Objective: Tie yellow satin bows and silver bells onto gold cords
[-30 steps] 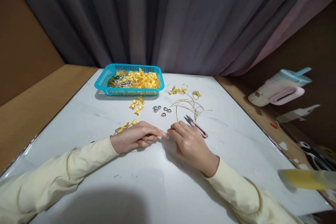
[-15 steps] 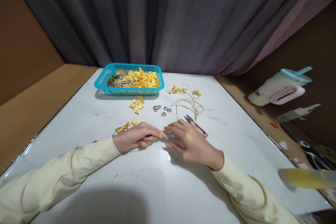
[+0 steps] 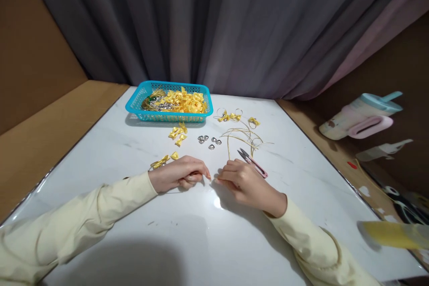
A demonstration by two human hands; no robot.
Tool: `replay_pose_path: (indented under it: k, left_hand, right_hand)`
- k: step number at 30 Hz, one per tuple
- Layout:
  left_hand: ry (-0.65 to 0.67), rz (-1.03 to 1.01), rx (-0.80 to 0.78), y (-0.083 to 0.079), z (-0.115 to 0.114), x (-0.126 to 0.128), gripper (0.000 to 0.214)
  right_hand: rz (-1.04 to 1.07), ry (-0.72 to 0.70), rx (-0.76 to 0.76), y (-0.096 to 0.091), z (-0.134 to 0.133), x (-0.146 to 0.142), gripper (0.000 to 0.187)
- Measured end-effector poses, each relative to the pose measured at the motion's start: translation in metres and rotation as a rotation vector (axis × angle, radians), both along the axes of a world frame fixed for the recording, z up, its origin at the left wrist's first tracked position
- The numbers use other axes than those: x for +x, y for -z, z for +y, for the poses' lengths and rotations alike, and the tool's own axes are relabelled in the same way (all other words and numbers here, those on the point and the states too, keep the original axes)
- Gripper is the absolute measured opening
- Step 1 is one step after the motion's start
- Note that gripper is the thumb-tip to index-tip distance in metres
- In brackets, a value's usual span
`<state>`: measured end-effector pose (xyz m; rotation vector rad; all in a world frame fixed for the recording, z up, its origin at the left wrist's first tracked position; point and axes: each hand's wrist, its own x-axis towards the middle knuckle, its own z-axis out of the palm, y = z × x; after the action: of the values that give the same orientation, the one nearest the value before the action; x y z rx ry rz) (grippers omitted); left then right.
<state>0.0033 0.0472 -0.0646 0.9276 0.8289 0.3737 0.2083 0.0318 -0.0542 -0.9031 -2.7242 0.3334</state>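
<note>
Close together, the two hands meet low over the white marbled bench (image 3: pixel 201 243), a narrow gap between their fingertips. Thumb and index finger of the right hand (image 3: pixel 216 180) pinch the end of a short, thin gold wire (image 3: pixel 213 179), which lies in that gap – its full shape is too small to make out. The left hand (image 3: pixel 181 173) has its fingers curled, the index finger bent down towards the wire; whether they grip anything cannot be told, since the palm side is hidden. Just beyond the left wrist lie a yellow bow with gold strands (image 3: pixel 160 161) and a loose yellow bow (image 3: pixel 174 155). Pink-handled thread snips (image 3: pixel 258 167) rest just beside the right hand, near a loose tangle of gold cords (image 3: pixel 241 134). Between the tangle and a small group of yellow ribbon bows (image 3: pixel 180 140) sit silver gem-like beads (image 3: pixel 212 146). Farther back, a blue perforated basket (image 3: pixel 167 118) holds more bows, silver beads and gold cord – and to its right stand three yellow bows on wire rings (image 3: pixel 254 121). Off the bench on the right is a pink-handled tumbler (image 3: pixel 370 126).
</note>
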Motion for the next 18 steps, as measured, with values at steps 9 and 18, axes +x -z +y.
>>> replay_pose_path:
  k: [9, 18]
  left_hand:
    - [0.001, 0.026, -0.006, 0.0004, 0.0011, -0.0015, 0.012]
    - [-0.048, 0.059, 0.006, 0.0011, 0.0012, 0.0002, 0.010]
  right_hand:
    - [-0.022, -0.015, -0.040, -0.0056, 0.0000, 0.0021, 0.023]
    - [-0.049, 0.004, -0.070, -0.0092, 0.0013, 0.0040, 0.019]
